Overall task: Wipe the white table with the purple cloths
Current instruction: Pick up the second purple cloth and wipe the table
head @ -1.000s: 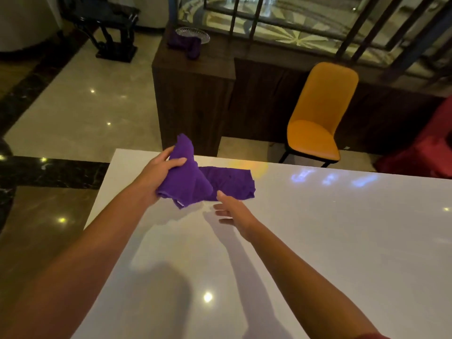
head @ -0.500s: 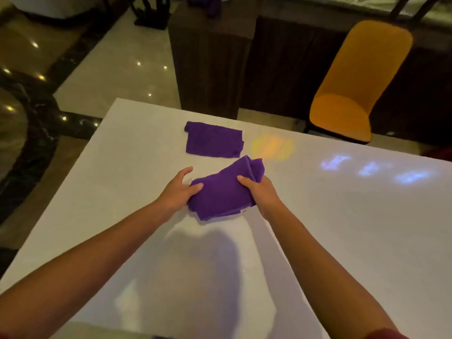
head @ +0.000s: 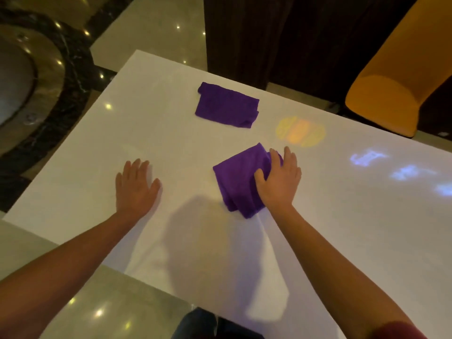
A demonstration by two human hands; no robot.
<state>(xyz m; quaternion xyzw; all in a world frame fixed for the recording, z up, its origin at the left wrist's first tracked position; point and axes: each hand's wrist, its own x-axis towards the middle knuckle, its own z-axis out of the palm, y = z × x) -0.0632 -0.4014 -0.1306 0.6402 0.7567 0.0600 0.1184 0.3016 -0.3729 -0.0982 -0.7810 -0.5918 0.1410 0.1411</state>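
Wiping was starting: right hand (head: pixel 278 182) pressed flat, fingers straight, on near cloth (head: pixel 241 181) mid table (head: pixel 171 148), left hand (head: pixel 135 185) open flat w/o cloth, far cloth (head: pixel 226 105) unused; next probably needed sweeping strokes.

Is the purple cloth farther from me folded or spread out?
Folded: the far purple cloth lies as a compact rectangle with layered edges at its right end.

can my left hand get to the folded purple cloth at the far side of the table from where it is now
Probably yes. The left hand lies flat and holds nothing, and only bare white table lies between it and the far purple cloth. The right hand, pressing the near cloth, sits off to the side.
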